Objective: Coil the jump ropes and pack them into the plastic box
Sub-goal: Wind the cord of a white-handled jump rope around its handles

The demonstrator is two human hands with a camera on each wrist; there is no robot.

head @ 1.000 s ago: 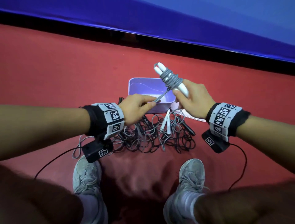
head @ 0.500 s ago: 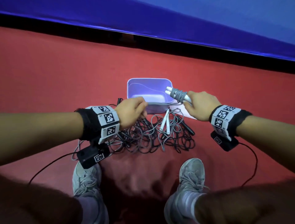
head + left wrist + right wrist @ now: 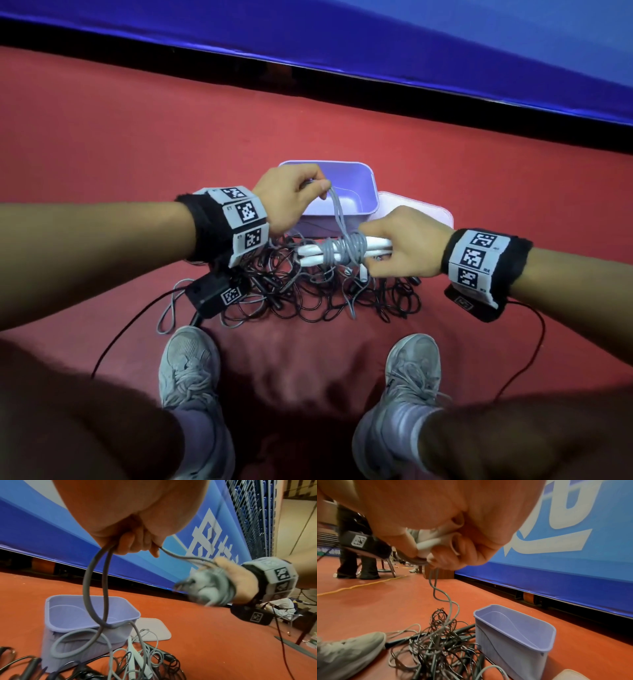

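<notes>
Change: both hands have come back from over the box; the wrapped bundle now lies level in front of its near wall, and the left hand has risen with a length of cord.
Right grip: right hand [image 3: 399,248] is curled round the white handles [image 3: 342,251] of the grey jump rope [image 3: 346,245], cord wound about their middle.
Left grip: left hand [image 3: 291,195] pinches a loop of the same grey cord [image 3: 96,588] above and left of the bundle; the loop hangs slack.
Box: plastic box [image 3: 368,192] stands open just beyond the bundle, upright, nothing visible inside.
Below the grip: tangled ropes [image 3: 308,298], black and grey, lie on the red floor [image 3: 137,137], against the box's near wall.
Edges and room: lid [image 3: 428,212] lies flat, right of the box; blue barrier [image 3: 376,51] runs well behind; two shoes [image 3: 188,366] sit nearer than the tangle.
Wrist views only: left wrist shows the loop crossing in front of the box rim; right wrist shows cord trailing from the fist down into the tangle, and a person's legs beside a chair far off.
</notes>
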